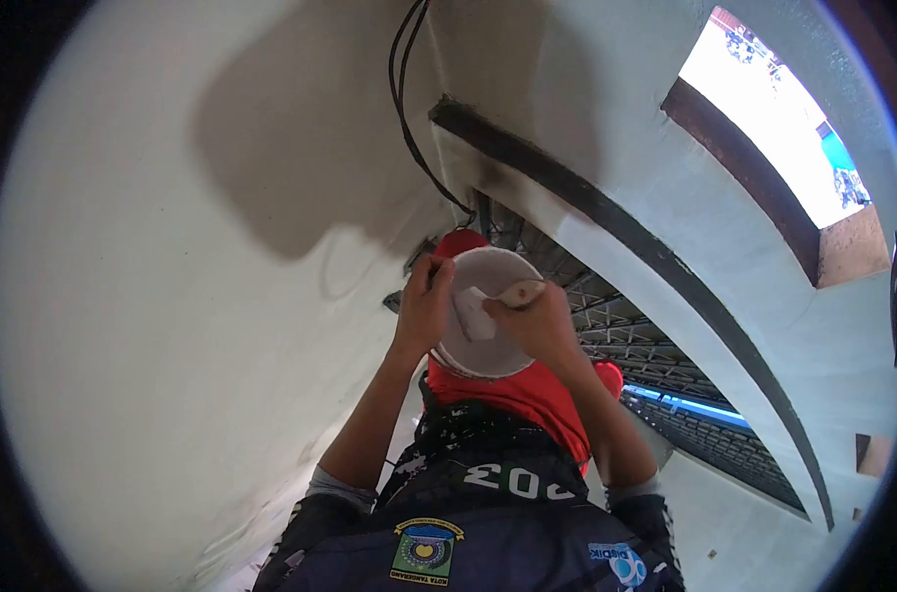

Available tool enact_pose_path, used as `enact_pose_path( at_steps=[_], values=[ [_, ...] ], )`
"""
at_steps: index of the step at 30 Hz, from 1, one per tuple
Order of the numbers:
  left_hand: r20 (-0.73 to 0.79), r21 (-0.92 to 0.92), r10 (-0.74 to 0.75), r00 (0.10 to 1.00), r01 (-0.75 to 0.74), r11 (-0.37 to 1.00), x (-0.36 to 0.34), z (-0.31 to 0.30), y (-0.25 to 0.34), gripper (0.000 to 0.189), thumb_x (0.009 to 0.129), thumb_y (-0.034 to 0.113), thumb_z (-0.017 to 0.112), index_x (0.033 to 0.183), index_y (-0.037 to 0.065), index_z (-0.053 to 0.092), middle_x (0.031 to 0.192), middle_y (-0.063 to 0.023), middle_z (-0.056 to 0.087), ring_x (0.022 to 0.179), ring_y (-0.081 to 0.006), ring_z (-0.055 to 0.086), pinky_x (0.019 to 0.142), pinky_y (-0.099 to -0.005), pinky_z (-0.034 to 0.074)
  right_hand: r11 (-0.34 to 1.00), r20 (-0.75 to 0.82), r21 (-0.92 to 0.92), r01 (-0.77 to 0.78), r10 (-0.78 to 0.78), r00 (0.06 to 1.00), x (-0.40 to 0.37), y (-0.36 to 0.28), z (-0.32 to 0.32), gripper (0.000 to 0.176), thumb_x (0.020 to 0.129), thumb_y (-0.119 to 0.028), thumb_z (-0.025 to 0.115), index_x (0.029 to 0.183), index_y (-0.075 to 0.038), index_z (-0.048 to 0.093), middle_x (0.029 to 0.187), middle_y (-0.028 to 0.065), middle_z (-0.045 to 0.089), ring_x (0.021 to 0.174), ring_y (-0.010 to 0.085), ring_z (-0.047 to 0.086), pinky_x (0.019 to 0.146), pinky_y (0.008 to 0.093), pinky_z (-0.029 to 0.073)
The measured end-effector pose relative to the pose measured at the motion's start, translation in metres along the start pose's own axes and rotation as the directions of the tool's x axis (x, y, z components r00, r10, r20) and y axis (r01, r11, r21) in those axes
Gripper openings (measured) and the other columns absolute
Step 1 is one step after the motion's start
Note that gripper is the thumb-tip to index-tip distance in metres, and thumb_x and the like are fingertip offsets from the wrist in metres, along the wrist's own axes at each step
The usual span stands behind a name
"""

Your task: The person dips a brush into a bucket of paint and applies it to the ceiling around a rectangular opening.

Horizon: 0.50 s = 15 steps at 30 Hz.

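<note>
A round white bucket (488, 363) sits in front of my body, its open top facing me. My left hand (425, 311) is closed on the bucket's left rim, the thumb near the edge. Over the right part of the opening, my right hand (535, 321) grips a brush (520, 292) with a pale handle. The brush's head points down into the bucket, partly hidden by the fingers. Whitish material shows on the inside.
A pale wall (152, 326) rises close on the left, with black cables (401, 109) hanging ahead. A dark curved strip (616, 212) crosses the right wall below a bright window opening (774, 109). Metal lattice (626, 321) shows beyond the bucket.
</note>
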State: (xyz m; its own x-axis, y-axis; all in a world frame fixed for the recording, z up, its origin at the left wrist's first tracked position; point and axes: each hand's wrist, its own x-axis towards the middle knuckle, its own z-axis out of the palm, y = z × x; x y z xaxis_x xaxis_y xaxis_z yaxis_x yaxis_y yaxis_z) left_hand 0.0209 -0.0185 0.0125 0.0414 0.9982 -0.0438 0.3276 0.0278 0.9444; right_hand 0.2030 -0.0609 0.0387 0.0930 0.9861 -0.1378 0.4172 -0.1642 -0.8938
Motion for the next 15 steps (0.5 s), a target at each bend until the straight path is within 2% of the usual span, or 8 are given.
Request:
enact_pose_path(
  at_steps=[1,3,4,6,9,15],
  values=[
    [0.0,-0.008,-0.025,1.0,0.025,1.0,0.0,-0.001,0.0,0.03,0.101,0.03,0.051,0.104,0.001,0.058,0.09,-0.0129,0.062,0.085,-0.0216,0.058,0.08,-0.0341,0.045,1.0,0.003,0.006,-0.001,0.001,1.0,0.005,0.001,0.012,0.022,0.076,-0.019,0.079,0.085,0.001,0.073,0.073,0.0115,0.071,0.067,0.0172,0.068,0.062,0.0317,0.053],
    [-0.006,-0.012,-0.051,0.999,0.05,0.999,-0.001,-0.003,-0.002,0.031,0.101,0.031,0.051,0.104,0.001,0.058,0.09,-0.013,0.062,0.085,-0.0221,0.058,0.08,-0.0339,0.045,0.985,0.026,-0.171,0.015,-0.011,1.0,0.014,0.005,0.031,0.028,0.072,-0.021,0.079,0.09,-0.001,0.073,0.08,0.0198,0.071,0.074,0.0324,0.071,0.068,0.0409,0.055],
    [-0.009,-0.009,-0.038,0.999,0.038,0.999,0.0,-0.004,-0.004,0.031,0.101,0.031,0.051,0.104,0.001,0.058,0.09,-0.0128,0.061,0.085,-0.022,0.057,0.08,-0.0336,0.045,0.986,0.031,-0.168,0.019,-0.014,0.999,0.018,0.007,0.037,0.028,0.072,-0.021,0.079,0.09,-0.001,0.073,0.08,0.0198,0.071,0.074,0.0324,0.071,0.068,0.0409,0.055],
    [-0.015,0.003,-0.034,0.999,0.034,0.999,-0.001,-0.006,-0.006,0.032,0.101,0.032,0.052,0.104,0.001,0.058,0.09,-0.0126,0.061,0.084,-0.0219,0.057,0.08,-0.0334,0.045,0.982,0.126,-0.179,0.056,-0.034,0.992,0.021,0.01,0.048,0.028,0.072,-0.023,0.077,0.09,-0.002,0.073,0.085,0.0234,0.07,0.08,0.0413,0.068,0.072,0.0466,0.055],
    [-0.006,0.0,-0.041,0.999,0.041,0.999,0.0,-0.006,-0.009,0.032,0.101,0.032,0.051,0.104,0.0,0.058,0.09,-0.0124,0.061,0.085,-0.021,0.057,0.081,-0.0332,0.045,0.963,0.216,-0.249,0.101,-0.047,0.975,0.024,0.011,0.056,0.028,0.074,-0.024,0.076,0.089,-0.001,0.073,0.085,0.0234,0.07,0.082,0.0407,0.068,0.074,0.0475,0.054],
    [-0.008,-0.007,-0.033,0.999,0.032,0.999,0.001,-0.006,-0.005,0.032,0.101,0.032,0.051,0.103,0.001,0.058,0.09,-0.012,0.061,0.085,-0.0207,0.057,0.081,-0.0333,0.045,0.962,0.192,-0.206,0.181,-0.142,0.971,0.026,0.016,0.065,0.027,0.075,-0.023,0.074,0.088,0.0,0.072,0.084,0.025,0.069,0.082,0.0424,0.068,0.075,0.0487,0.055]
  ],
)
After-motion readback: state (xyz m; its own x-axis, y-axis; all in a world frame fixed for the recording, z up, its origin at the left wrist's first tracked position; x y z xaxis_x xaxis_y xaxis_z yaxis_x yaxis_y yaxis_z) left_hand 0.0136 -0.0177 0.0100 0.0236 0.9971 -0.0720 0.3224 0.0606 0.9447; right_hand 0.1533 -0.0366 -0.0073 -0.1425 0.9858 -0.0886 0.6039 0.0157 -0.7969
